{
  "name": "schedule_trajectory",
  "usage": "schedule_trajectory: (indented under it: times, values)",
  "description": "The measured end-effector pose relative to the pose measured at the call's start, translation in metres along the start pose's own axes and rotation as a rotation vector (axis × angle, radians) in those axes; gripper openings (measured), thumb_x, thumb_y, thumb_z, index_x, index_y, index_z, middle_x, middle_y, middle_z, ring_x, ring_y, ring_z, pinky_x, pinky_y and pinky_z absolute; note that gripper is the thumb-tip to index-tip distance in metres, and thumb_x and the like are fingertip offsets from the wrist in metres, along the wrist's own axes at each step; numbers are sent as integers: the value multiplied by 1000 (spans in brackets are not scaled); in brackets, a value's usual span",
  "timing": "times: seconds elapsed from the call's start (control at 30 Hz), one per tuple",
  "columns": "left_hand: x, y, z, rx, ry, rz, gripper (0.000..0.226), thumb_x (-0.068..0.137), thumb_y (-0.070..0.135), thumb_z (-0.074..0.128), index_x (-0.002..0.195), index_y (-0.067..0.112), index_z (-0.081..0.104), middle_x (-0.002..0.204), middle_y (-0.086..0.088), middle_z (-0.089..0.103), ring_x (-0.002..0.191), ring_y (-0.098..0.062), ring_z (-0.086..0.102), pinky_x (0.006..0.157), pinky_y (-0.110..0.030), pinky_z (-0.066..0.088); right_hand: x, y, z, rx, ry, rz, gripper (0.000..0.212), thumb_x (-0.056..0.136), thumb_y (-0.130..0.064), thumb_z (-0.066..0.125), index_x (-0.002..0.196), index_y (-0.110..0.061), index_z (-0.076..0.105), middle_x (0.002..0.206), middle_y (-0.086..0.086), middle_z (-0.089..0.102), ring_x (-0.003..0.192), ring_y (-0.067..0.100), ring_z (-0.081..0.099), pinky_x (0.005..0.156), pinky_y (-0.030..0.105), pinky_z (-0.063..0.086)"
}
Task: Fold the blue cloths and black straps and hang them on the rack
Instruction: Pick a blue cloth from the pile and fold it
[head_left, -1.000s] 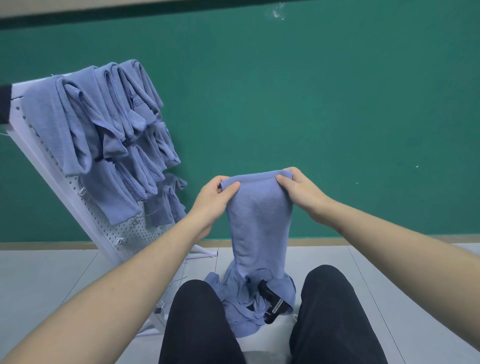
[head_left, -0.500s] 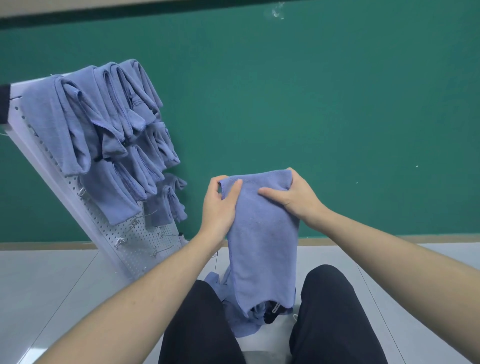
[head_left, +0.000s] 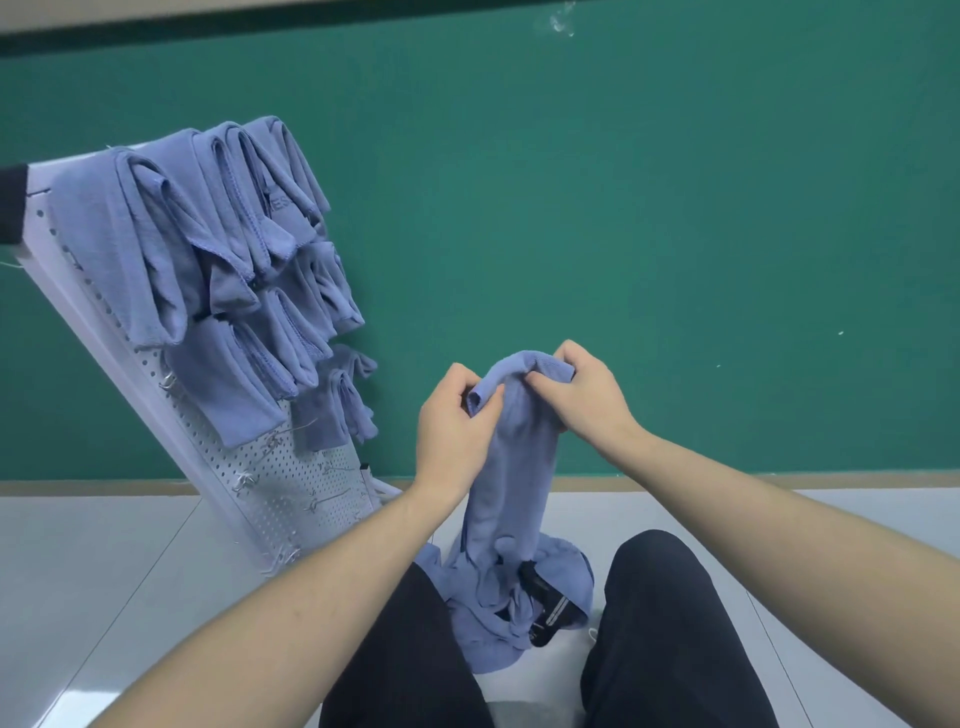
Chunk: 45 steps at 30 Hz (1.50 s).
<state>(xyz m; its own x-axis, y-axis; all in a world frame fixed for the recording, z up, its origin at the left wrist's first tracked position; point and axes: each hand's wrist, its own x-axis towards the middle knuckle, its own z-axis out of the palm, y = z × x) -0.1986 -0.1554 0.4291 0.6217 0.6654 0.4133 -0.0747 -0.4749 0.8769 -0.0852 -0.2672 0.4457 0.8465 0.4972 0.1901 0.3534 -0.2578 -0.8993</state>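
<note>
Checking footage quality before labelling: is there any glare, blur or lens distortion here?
Head view: wide-angle bending tilts the rack and bows the wall's top edge; soft glare on the floor at lower left; hands and held cloth slightly soft, no strong shadows.

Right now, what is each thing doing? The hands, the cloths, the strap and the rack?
Left hand: grips the held cloth's top edge.
Right hand: grips the same top edge.
Held blue cloth: bunched at the top, hanging down.
Cloth pile: crumpled on the floor, unfolded.
Black strap: lying in the pile.
Hung cloths: folded, on the rack.
Rack: leaning, lower hooks bare.
</note>
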Motion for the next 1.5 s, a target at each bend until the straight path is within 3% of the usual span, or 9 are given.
schedule_trajectory:
  times: [0.3, 0.47, 0.6, 0.87, 1.0, 1.17, 1.27, 1.37, 1.5]
  values:
    - [9, 11, 12, -133, 105, -127, 19, 89, 13, 69, 79, 14, 53, 70, 7, 53, 55, -1, 41, 53, -12, 36, -7, -21, 10, 107, -132, -72, 34, 91, -29, 67, 71, -19, 42, 63, -11, 42, 56, 5, 36, 54, 19, 31]
    - [3, 10, 12, -203, 74, -129, 10, 91, 21, 71, 82, 21, 67, 77, 9, 68, 64, 1, 57, 63, -13, 45, -6, -29, 10, 337, -163, 44, 25, 93, -29, 64, 79, -15, 49, 79, 4, 58, 71, 14, 58, 78, 43, 57]
    - [1, 12, 10, -247, 38, -113, 7, 94, 20, 68, 91, 19, 74, 82, 13, 70, 69, -1, 56, 66, -13, 45, -6, -30, 10, 373, -190, 48, 24, 94, -31, 64, 82, -14, 53, 83, 7, 65, 75, 17, 64, 85, 46, 58]
    - [3, 5, 6, -337, -69, -164, 10, 101, 26, 57, 110, 21, 58, 103, 13, 67, 92, 6, 64, 82, -12, 46, -11, -30, 9, 382, -302, 54, 36, 105, -37, 45, 112, -19, 75, 108, -5, 76, 100, 11, 71, 94, 28, 51]
    - [12, -6, 5, -413, 15, -283, 11, 103, 25, 54, 111, 25, 62, 113, 5, 72, 109, -10, 67, 100, -36, 52, -13, -28, 11, 406, -418, 39, 27, 104, -24, 47, 118, -24, 69, 109, -3, 76, 103, 14, 71, 95, 31, 52]
    - [19, -8, 4, -466, 67, -366, 16, 105, 31, 45, 109, 26, 60, 114, 2, 70, 110, -14, 65, 106, -42, 48, -13, -6, 22, 287, -132, -81, 32, 91, -17, 71, 117, -20, 52, 95, -3, 59, 77, 4, 53, 77, 12, 45]
    - [23, -8, 0, -536, 84, -370, 18, 104, 35, 44, 109, 27, 59, 116, 2, 69, 111, -14, 64, 104, -39, 49, -14, 16, 29, 239, -294, 19, 51, 82, -33, 82, 121, -25, 49, 109, -5, 66, 99, 7, 62, 91, 18, 49]
    - [27, -8, -8, -669, 155, -446, 20, 108, 32, 40, 111, 23, 58, 111, 2, 70, 104, -14, 66, 92, -32, 53, -13, 29, 34, 165, -490, 109, 40, 81, -42, 80, 114, -25, 66, 108, -7, 74, 104, 12, 70, 98, 40, 54]
    - [29, -27, -24, -783, 289, -606, 35, 109, 31, 38, 131, 11, 56, 123, -7, 69, 110, -19, 67, 86, -32, 56, -10, 31, 39, 152, -635, 179, 30, 86, -40, 76, 106, -18, 74, 104, -5, 77, 102, 18, 72, 97, 39, 56]
